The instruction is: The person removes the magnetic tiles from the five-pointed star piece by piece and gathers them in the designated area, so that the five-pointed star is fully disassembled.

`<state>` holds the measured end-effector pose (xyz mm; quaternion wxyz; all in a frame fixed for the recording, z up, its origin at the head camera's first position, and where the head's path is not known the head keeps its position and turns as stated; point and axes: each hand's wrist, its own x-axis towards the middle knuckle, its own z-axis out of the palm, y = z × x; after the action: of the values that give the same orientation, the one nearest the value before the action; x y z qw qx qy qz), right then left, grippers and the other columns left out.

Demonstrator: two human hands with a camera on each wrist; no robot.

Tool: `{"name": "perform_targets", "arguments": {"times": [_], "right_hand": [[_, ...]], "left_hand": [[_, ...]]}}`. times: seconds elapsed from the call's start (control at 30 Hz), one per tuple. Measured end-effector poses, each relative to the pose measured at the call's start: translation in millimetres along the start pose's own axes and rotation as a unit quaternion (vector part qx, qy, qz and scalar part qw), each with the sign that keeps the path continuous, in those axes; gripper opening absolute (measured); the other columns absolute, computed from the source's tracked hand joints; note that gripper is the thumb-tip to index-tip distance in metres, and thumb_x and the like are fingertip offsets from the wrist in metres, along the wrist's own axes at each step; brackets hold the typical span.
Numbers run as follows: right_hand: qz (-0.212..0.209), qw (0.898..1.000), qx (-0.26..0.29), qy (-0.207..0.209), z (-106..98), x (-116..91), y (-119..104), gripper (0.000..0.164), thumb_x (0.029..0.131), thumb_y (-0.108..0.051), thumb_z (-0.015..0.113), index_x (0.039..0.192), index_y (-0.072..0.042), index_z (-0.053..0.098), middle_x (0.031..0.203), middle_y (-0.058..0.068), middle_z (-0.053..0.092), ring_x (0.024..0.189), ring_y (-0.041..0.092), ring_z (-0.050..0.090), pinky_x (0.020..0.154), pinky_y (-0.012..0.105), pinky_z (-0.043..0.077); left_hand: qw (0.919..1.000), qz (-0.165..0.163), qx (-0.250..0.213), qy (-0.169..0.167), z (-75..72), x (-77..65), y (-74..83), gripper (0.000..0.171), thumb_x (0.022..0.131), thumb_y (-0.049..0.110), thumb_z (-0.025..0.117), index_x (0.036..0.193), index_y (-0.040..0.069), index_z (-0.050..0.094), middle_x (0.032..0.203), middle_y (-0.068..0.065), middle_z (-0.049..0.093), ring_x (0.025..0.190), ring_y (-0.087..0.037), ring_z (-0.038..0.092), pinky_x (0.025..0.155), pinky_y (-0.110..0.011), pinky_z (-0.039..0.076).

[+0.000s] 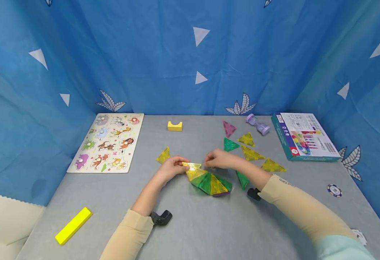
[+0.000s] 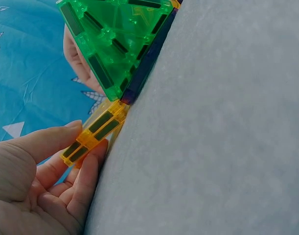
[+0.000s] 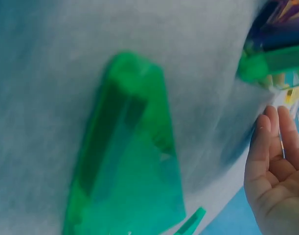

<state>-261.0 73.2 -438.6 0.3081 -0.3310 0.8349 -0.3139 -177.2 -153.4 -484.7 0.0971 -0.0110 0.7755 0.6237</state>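
Build point(image 1: 206, 183) of joined green and yellow tiles sits mid-tabletop point(image 1: 190, 225), its yellow end tile point(image 2: 93, 134) pinched between the thumb and fingers of the left grip point(image 1: 174, 167), apparently to steady that end. Right grip point(image 1: 219, 159) hangs just beyond the build, fingers loosely bent around nothing that shows. Loose tiles point(image 1: 251, 153) lie between build and far right corner, probably for easy reach; there the box point(image 1: 310, 137) narrows the room. Widest space opens toward the near edge.

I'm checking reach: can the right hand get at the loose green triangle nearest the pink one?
Likely yes: the right hand is close to the green triangle, and nothing visible stands between them.
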Motion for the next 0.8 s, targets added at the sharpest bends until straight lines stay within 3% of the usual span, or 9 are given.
{"name": "perform_targets", "arguments": {"times": [0.2,0.43,0.8], "right_hand": [[-0.002,1.0,-0.006,-0.022,10,2,-9,0.022,0.091,-0.027,0.06,0.086,-0.01,0.071,0.065,0.001,0.057,0.053,0.009,0.039,0.05,0.024,0.035],[0.027,0.999,-0.033,0.004,17,6,-13,0.016,0.087,-0.027,0.067,0.079,-0.013,0.072,0.073,-0.003,0.065,0.058,0.011,0.046,0.054,0.024,0.039],[0.014,1.0,-0.02,-0.007,17,6,-12,0.015,0.091,-0.02,0.061,0.085,-0.007,0.067,0.07,0.001,0.059,0.059,0.012,0.047,0.056,0.025,0.04]], "left_hand": [[1.0,0.002,0.004,0.005,0.7,-3.1,-0.1,0.028,0.084,0.011,0.07,0.109,0.001,0.065,0.083,-0.006,0.06,0.072,-0.013,0.057,0.067,-0.025,0.05],[0.9998,0.007,0.009,0.013,-0.2,0.9,0.3,0.028,0.083,0.014,0.071,0.109,0.004,0.066,0.078,-0.003,0.058,0.069,-0.014,0.055,0.065,-0.026,0.049],[0.9997,-0.012,-0.019,-0.01,-1.7,-1.7,6.6,0.032,0.085,0.009,0.068,0.114,-0.003,0.062,0.087,-0.005,0.064,0.083,-0.022,0.062,0.079,-0.038,0.052]]}}
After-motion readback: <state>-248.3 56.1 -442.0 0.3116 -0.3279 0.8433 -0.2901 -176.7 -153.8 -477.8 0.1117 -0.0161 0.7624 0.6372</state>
